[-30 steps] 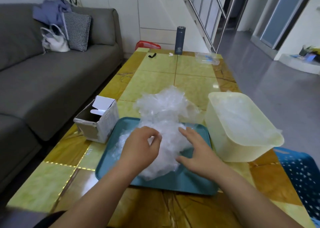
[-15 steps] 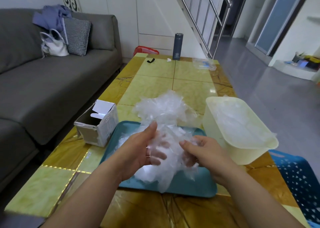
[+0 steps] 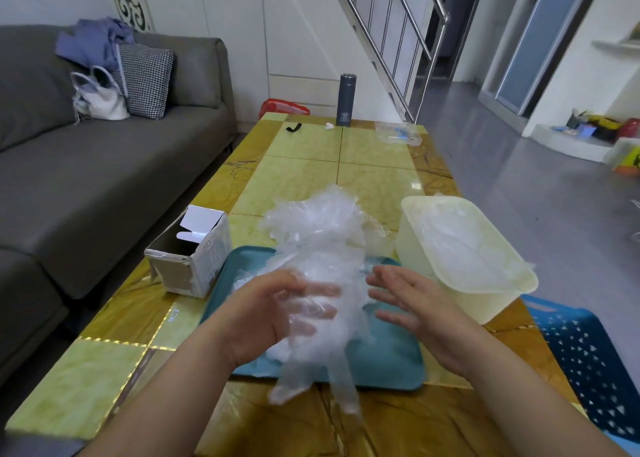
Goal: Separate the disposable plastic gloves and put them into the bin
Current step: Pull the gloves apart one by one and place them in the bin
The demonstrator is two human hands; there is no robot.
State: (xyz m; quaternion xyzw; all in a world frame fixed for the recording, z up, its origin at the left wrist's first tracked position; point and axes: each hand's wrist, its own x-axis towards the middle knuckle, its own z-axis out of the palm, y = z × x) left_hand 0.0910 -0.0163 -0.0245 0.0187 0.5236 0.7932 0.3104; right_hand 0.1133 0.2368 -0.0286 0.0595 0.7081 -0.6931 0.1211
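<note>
A heap of clear disposable plastic gloves [image 3: 317, 222] lies at the far edge of the teal tray [image 3: 391, 363]. My left hand [image 3: 266, 312] holds a lifted clump of gloves [image 3: 327, 345]; its fingers show through the film, and glove ends dangle below the tray's near edge. My right hand [image 3: 410, 306] hovers just right of the clump with its fingers spread and nothing in them. The cream plastic bin [image 3: 433, 210] stands right of the tray and has clear gloves inside.
An open cardboard box [image 3: 192, 254] sits left of the tray on the yellow tiled table [image 3: 304, 176]. A blue perforated basket [image 3: 588, 356] is at the right, a dark bottle [image 3: 345, 99] at the table's far end, and a grey sofa [image 3: 104, 165] along the left.
Both hands lifted a clump of gloves off the tray. My right hand then let go and moved off to the right, while my left hand keeps the clump raised.
</note>
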